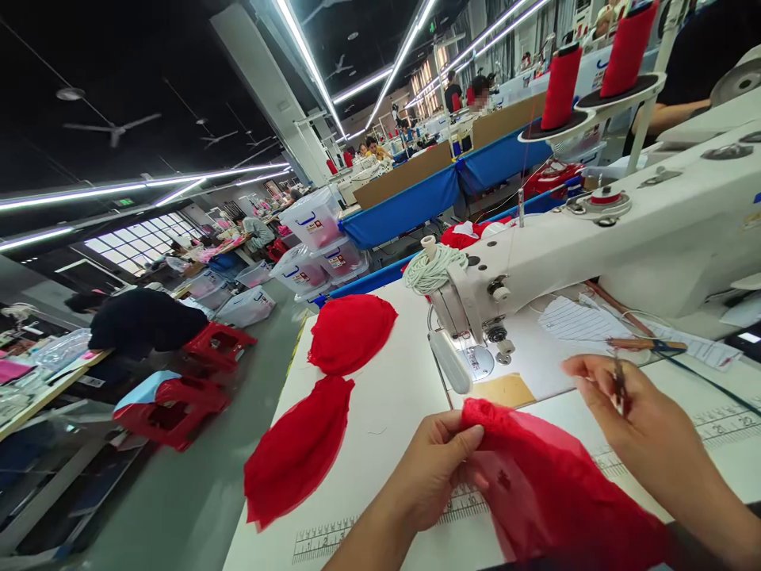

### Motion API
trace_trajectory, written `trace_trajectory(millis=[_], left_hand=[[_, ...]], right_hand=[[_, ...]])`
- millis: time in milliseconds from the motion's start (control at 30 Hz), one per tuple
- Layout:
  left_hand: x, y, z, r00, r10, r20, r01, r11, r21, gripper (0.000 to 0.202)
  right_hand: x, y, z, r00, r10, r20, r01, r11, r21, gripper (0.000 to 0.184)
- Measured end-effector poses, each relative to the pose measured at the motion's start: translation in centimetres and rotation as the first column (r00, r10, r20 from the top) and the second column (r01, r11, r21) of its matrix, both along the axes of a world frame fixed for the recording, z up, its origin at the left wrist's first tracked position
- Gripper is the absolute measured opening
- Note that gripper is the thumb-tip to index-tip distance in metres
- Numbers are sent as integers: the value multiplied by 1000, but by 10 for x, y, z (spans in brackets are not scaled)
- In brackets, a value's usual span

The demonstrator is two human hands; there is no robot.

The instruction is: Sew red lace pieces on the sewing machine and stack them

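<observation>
My left hand (437, 468) pinches the gathered top edge of a sheer red fabric piece (547, 484) between thumb and fingers. The cloth hangs over the table's front edge toward me. To the right, clear of the cloth, my right hand (642, 428) is closed around small dark thread snips (620, 383), mostly hidden by the fingers. Two red cup-shaped fabric pieces lie on the left of the white tabletop: a rounded one (352, 333) at the back and a longer one (300, 448) nearer me. Beyond my hands stands a white sewing machine (552, 262), its needle area lit.
Orange-handled scissors (648, 346) and paper slips (583, 321) lie beneath the machine arm. Red thread cones (562, 87) stand above it. Printed rulers (324, 539) run along the table's front. Red stools (172, 408) and clear plastic bins (312, 218) stand beyond the table; other people sit farther off.
</observation>
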State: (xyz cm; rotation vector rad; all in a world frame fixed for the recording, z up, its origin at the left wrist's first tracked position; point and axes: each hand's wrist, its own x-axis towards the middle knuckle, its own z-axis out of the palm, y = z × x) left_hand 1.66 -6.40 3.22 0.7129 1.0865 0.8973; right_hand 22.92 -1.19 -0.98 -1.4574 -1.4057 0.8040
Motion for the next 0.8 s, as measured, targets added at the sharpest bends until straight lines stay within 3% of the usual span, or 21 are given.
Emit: trace_trajectory(millis=[67,200,367,500,800], left_hand=[[2,2,-2,1000,6,1,-6,1000,12,39],[5,6,-4,999,5,42,-8,998,61,36],[10,6,-4,998,47,45,-51,995,85,34],[10,5,-6,995,91,49,-94,994,53,35],[8,6,-9,990,99,96,-105,992,63,34]], right_hand=[[-2,-8,2,997,66,50,-70,995,76,31],[-18,-27,-1,937,303,171,-317,947,57,22],[-29,-30,-16,920,281,273,-324,937,128,10],[-27,-29,-13,935,255,245,-300,939,170,10],[-25,-31,-3,939,304,162,-316,948,50,19]])
